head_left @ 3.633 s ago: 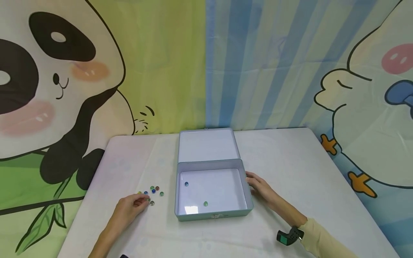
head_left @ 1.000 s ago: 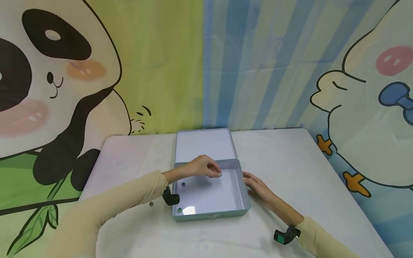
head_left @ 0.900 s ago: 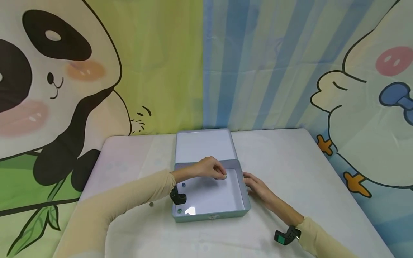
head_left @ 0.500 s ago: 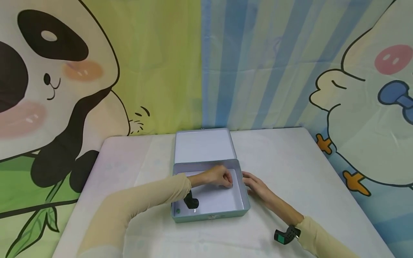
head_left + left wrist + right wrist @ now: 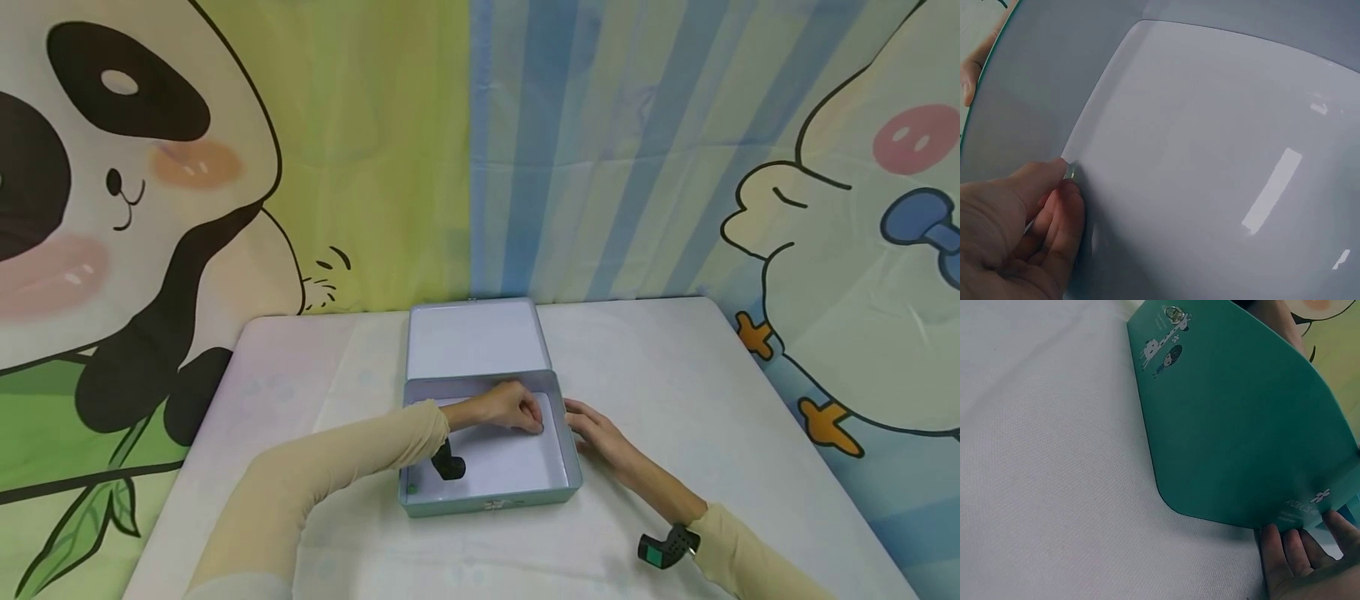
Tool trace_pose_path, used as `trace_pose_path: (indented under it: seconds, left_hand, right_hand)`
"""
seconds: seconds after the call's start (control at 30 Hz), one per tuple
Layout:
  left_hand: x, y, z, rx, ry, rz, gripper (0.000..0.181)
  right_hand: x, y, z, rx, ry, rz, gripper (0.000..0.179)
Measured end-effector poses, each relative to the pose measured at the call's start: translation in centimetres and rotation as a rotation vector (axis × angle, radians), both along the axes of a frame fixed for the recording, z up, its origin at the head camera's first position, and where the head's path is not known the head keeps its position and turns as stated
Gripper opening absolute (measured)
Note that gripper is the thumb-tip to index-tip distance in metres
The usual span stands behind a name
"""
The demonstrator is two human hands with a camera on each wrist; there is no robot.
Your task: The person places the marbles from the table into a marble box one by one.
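Observation:
My left hand reaches into the open tin box near its right inner wall. Thumb and fingers pinch a small clear glass marble with a yellow-green streak, low over the white floor. Most of the marble is covered by the fingertips. A green marble lies in the box's front left corner. My right hand is at the outside of the right wall. In the right wrist view, its extended fingers touch the green printed side of the tin.
The hinged lid lies back behind the box, near the curtain with cartoon animals. White cloth covers the table. My left sleeve spans the table's left side and hides what lies under it. A black wrist camera hangs over the box floor.
My left hand has left the marbles on the table's left, crossed over the box and lowered to its right side. The green marble in the box has rolled left. The right hand stays put.

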State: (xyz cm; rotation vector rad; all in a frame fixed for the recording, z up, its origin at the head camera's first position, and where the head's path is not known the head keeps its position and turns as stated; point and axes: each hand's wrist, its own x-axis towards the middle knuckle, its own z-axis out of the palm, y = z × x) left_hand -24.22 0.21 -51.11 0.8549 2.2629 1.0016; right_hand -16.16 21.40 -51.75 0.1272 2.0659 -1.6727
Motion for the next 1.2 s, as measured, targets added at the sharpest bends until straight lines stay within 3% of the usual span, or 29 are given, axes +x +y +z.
trace_pose_path:
  seconds: [0.13, 0.23, 0.4, 0.5, 0.6, 0.9, 1.03, 1.2]
  left_hand:
    - [-0.2, -0.1, 0.5, 0.001, 0.014, -0.018, 0.012]
    - [-0.3, -0.5, 1.5, 0.001, 0.017, -0.040, 0.012]
    - [0.0, -2.4, 4.6, -0.022, -0.025, -0.059, 0.013]
    - [0.2, -4.4, 6.5, -0.003, -0.080, -0.028, 0.016]
    - [0.2, -6.9, 7.7, 0.021, -0.109, 0.016, 0.018]
    - [0.4, -14.2, 8.8, 0.100, -0.086, 0.211, 0.021]
    - [0.9, -16.5, 8.8, 0.143, -0.112, 0.297, 0.021]
    - [1.3, -18.9, 8.6, 0.173, -0.108, 0.351, 0.028]
  right_hand:
    - [0.0, 0.0, 0.1, -0.015, 0.000, -0.006, 0.065]
    - [0.0, 0.0, 0.1, 0.000, 0.002, -0.004, 0.064]
    - [-0.2, 0.0, -0.1, -0.009, 0.003, -0.007, 0.065]
    - [-0.2, 0.1, -0.1, -0.019, 0.000, -0.002, 0.066]
    - [-0.1, 0.2, 0.0, -0.007, 0.002, 0.008, 0.067]
    - [0.0, 0.0, 0.4, 0.006, 0.015, 0.018, 0.064]
    - [-0.1, 0.0, 0.2, -0.002, 0.014, 0.025, 0.064]
    - [0.0, -0.1, 0.1, -0.007, 0.009, 0.023, 0.067]
